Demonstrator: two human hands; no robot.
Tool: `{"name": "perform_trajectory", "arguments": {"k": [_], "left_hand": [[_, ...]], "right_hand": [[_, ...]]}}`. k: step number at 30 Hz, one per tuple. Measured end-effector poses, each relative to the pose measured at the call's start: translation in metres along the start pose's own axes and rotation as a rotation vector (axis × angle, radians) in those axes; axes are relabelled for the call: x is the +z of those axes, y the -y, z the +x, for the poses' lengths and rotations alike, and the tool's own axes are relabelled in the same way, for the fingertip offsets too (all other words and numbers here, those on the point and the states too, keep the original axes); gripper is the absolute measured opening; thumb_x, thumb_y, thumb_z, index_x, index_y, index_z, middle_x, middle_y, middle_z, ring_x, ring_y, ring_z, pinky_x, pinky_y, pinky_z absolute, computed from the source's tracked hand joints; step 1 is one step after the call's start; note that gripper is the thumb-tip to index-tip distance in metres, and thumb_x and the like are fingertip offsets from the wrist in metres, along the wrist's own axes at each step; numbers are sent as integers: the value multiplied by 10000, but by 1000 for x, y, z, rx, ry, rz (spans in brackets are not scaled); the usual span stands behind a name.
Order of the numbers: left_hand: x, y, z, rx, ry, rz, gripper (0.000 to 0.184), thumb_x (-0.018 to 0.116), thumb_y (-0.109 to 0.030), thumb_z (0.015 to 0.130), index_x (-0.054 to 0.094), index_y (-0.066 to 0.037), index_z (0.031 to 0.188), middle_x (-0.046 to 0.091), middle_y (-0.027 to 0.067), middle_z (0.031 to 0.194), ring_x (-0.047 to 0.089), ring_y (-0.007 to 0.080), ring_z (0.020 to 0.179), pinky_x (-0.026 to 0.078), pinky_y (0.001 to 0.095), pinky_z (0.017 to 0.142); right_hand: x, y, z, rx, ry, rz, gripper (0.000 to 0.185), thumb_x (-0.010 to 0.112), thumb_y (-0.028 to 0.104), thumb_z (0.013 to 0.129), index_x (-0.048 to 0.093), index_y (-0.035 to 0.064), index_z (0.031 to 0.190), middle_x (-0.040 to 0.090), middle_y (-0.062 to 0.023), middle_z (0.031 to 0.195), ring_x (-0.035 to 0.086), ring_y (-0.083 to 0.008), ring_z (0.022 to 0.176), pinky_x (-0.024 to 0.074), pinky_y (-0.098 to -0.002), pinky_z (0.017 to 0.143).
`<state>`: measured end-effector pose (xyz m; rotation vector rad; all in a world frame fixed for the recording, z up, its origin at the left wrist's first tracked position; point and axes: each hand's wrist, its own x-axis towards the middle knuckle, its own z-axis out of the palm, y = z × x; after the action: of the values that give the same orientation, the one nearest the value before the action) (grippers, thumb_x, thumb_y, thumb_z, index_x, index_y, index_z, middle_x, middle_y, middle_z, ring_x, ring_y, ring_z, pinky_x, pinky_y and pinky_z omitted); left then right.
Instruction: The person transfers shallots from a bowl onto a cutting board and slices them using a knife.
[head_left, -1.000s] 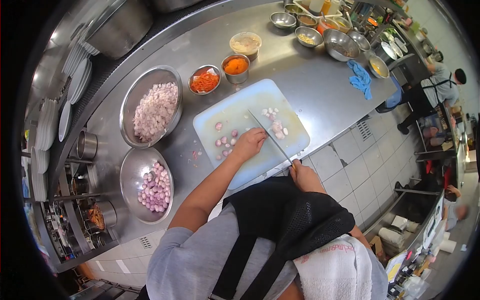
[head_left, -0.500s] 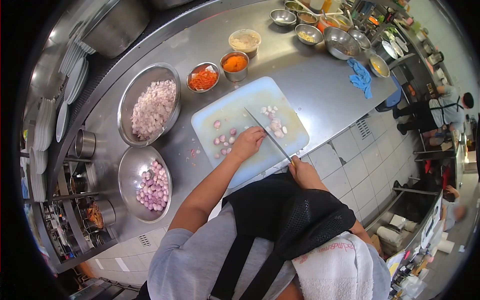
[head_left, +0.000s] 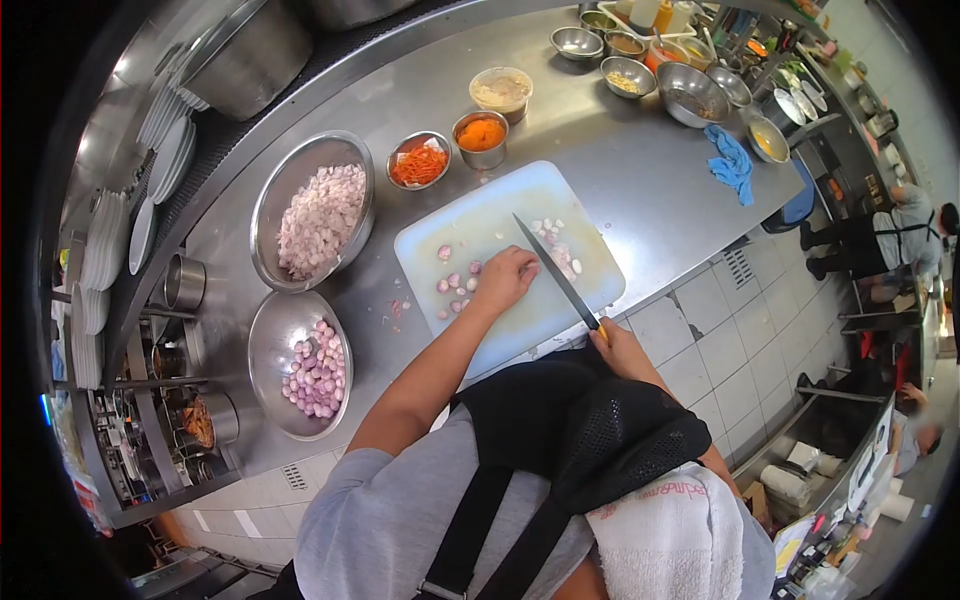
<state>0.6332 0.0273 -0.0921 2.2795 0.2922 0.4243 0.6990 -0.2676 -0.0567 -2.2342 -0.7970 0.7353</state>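
Note:
My right hand (head_left: 620,352) grips the yellow handle of a kitchen knife (head_left: 558,272), its dark blade pointing away across a white cutting board (head_left: 540,325). Just left of the blade, my left hand (head_left: 507,278) is closed over the board, fingers curled together; whatever they hold is hidden. Whole peeled shallots (head_left: 455,282) lie to the left of that hand. Pale cut shallot pieces (head_left: 562,258) rest on the other side of the knife. At the left stand a metal bowl (head_left: 268,345) of whole shallots and a larger bowl (head_left: 262,225) heaped with chopped shallot.
Beyond the board are a cup of shredded carrot (head_left: 420,162), a cup of orange paste (head_left: 481,134) and a plastic tub (head_left: 502,90). A blue cloth (head_left: 731,165) and several small bowls sit at the far right. Another person (head_left: 890,225) stands across the aisle.
My left hand has drawn slightly away from the blade, with its fingers curled. The knife now lies clear of the fingers, still in my right hand. The whole view has shifted slightly.

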Motion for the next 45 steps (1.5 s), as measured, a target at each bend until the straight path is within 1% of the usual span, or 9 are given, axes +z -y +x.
{"name": "perform_trajectory", "arguments": {"k": [3,6,9,11,14,24,34,36,45], "left_hand": [[2,-7,1,-42,-14,47,274,828,-69,848,728,-52,1103,717,90,945,722,257,793,585,357,744],[-2,-24,-4,-204,54,-95,339,860,-85,824,718,-53,1130,712,74,908,713,258,770,585,358,734],[-11,-20,-8,-260,62,4,377,853,-67,820,708,-67,1169,709,73,943,716,261,845,589,363,777],[-16,-6,-5,160,-67,49,268,801,-35,854,727,-62,1111,708,86,1012,708,270,954,586,377,839],[-16,4,0,313,119,13,177,742,16,868,742,-44,1035,701,99,1062,690,287,1026,581,395,888],[-2,9,-1,294,119,109,154,687,41,848,746,-28,973,717,118,1079,702,318,1012,589,412,885],[2,8,-2,271,61,64,191,673,72,827,755,-36,961,733,116,1044,713,319,989,595,411,880],[6,5,-4,265,63,33,199,669,78,826,757,-37,963,735,113,1039,714,318,985,595,411,879],[7,4,-3,245,18,55,176,693,74,827,756,-39,947,738,112,1045,724,318,974,597,398,865]], "right_hand": [[7,2,-2,38,-3,4,303,602,300,1064,588,-1,1090,691,-350,905,674,-552,894,516,-597,763],[16,2,-4,45,-24,-13,299,600,300,1066,583,3,1098,690,-357,895,678,-553,885,519,-614,762],[21,1,-6,44,-40,-42,288,596,297,1067,571,13,1112,691,-362,890,676,-561,883,523,-635,765],[23,2,-6,53,-40,-53,286,595,299,1067,564,21,1123,694,-360,887,677,-562,879,525,-642,765],[26,4,-7,67,-35,-107,279,591,302,1066,553,37,1145,702,-350,881,682,-560,870,529,-651,761],[4,31,-45,136,-22,-301,258,572,311,1067,561,76,1173,720,-297,865,708,-518,828,554,-625,751],[15,21,-26,138,-20,-258,258,587,286,1062,577,48,1159,711,-297,860,692,-516,843,533,-619,750],[14,22,-14,36,-54,-201,240,578,270,1057,570,47,1146,714,-306,867,705,-517,857,557,-622,769],[-1,25,-23,74,9,-230,240,591,275,1048,580,53,1136,723,-296,882,710,-509,863,554,-617,769]]}}
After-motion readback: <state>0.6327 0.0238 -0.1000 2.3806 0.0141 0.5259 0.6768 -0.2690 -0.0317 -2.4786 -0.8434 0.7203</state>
